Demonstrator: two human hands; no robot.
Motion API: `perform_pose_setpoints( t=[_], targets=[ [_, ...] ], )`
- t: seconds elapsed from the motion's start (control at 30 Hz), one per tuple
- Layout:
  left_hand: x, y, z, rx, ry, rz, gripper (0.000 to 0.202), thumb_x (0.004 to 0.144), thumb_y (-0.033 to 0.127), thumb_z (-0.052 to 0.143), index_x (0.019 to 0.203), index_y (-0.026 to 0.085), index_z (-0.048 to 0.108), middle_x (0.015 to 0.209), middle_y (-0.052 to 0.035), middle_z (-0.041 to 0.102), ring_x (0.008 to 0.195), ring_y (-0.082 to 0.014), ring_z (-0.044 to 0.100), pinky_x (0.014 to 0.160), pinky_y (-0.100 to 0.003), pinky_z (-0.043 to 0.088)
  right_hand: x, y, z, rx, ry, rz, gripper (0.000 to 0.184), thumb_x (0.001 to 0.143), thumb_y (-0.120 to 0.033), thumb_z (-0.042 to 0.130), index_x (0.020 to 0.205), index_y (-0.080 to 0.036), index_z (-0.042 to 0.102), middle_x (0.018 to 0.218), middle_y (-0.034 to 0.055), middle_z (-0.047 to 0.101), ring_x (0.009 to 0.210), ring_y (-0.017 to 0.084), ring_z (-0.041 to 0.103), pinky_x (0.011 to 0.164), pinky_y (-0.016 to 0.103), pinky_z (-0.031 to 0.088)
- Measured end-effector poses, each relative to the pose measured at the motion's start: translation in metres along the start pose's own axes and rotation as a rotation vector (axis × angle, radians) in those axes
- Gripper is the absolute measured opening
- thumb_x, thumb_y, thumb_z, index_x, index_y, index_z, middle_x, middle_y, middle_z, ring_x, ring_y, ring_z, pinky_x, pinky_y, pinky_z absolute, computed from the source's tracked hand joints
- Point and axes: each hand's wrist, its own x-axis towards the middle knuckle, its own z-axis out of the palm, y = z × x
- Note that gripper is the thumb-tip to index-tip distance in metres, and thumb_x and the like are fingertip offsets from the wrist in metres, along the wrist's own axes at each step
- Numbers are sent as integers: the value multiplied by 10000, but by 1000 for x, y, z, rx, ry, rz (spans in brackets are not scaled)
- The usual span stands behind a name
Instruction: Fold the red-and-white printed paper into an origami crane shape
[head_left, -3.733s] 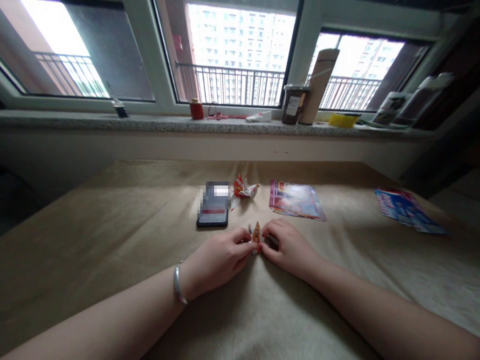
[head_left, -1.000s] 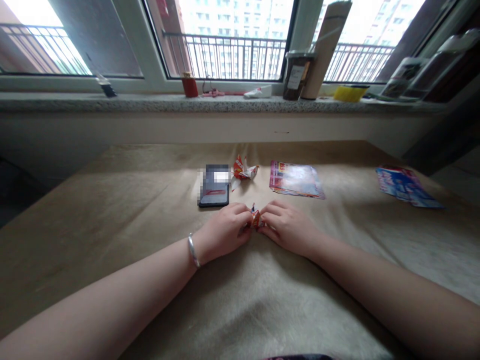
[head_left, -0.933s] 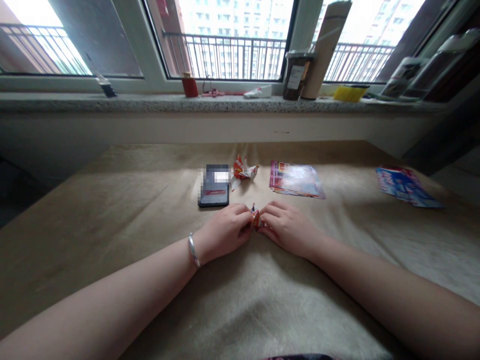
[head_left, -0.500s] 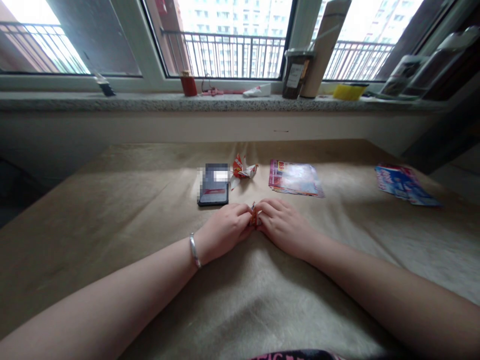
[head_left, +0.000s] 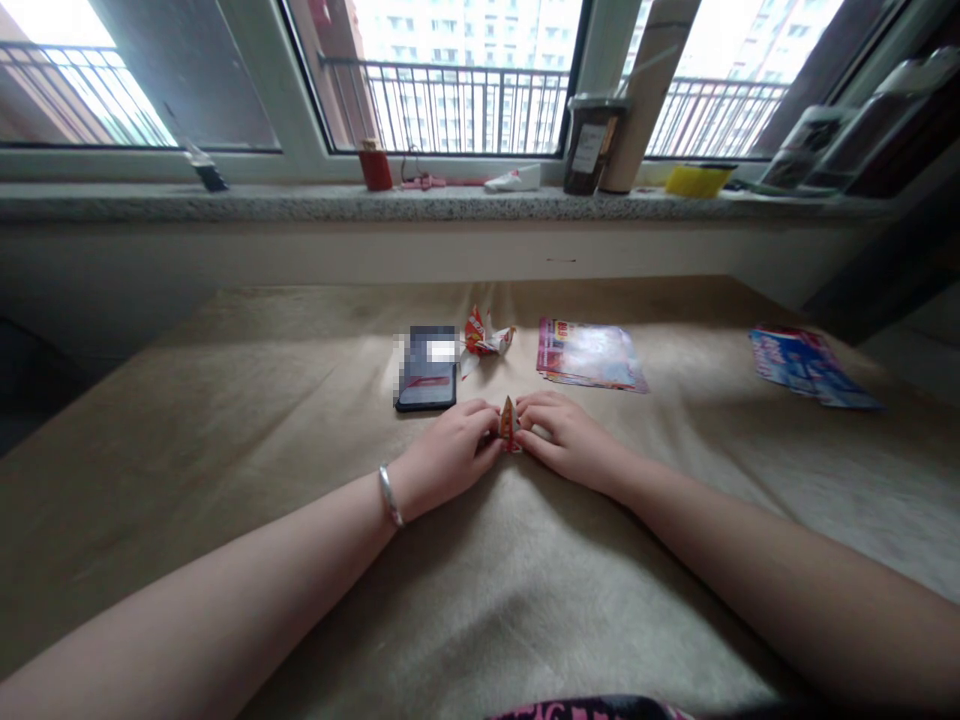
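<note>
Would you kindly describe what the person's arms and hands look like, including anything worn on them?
The left forearm and right forearm are bare, with no sleeves in view. The left hand and right hand are ungloved. A slim silver bangle circles the left wrist; the right wrist carries nothing. No rings can be made out.

- One phone (head_left: pixel 427 368).
- Two hands in front of the phone: left hand (head_left: pixel 442 462), right hand (head_left: pixel 570 440).
- Two folded paper pieces: pinched piece (head_left: pixel 508 425) in front of the phone, crinkled piece (head_left: pixel 486 338) at its right.
- Two leaflet piles right of the phone: near pile (head_left: pixel 589 355), far pile (head_left: pixel 810 370).
- One bracelet (head_left: pixel 390 496).
</note>
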Motion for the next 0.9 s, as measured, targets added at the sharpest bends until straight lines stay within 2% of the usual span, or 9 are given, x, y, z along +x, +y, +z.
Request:
perform_pose_setpoints(
  t=[0.27, 0.53, 0.77, 0.9],
  targets=[
    [3, -2, 1, -3, 16, -32, 140, 868, 199, 497, 771, 148, 586, 895, -69, 619, 887, -184, 559, 870, -342, 463, 1, 0, 3, 76, 42, 39, 145, 776, -114, 586, 657, -189, 547, 905, 54, 669, 916, 178, 601, 865, 348, 463],
    [5, -1, 6, -1, 75, -31, 96, 834, 167, 525, 749, 150, 567, 867, -61, 607, 813, -167, 563, 777, -304, 475, 0, 1, 6, 44, 97, 56, 151, 746, -115, 592, 641, -191, 516, 951, 57, 655, 887, 172, 594, 833, 328, 463],
    [5, 0, 1, 54, 37, -64, 51, 819, 196, 583, 798, 151, 572, 827, -50, 626, 808, -178, 576, 762, -314, 469, 0, 1, 5, -15, 112, 59, 141, 744, -125, 591, 636, -189, 527, 949, 53, 669, 896, 188, 596, 847, 352, 449],
    [0, 0, -2, 44, 50, -82, 101, 816, 234, 594, 847, 154, 540, 803, -40, 627, 732, -164, 582, 671, -286, 479, 0, 2, 4, -2, 103, 69, 145, 748, -131, 592, 633, -191, 528, 927, 52, 670, 885, 186, 597, 843, 353, 451]
  ],
)
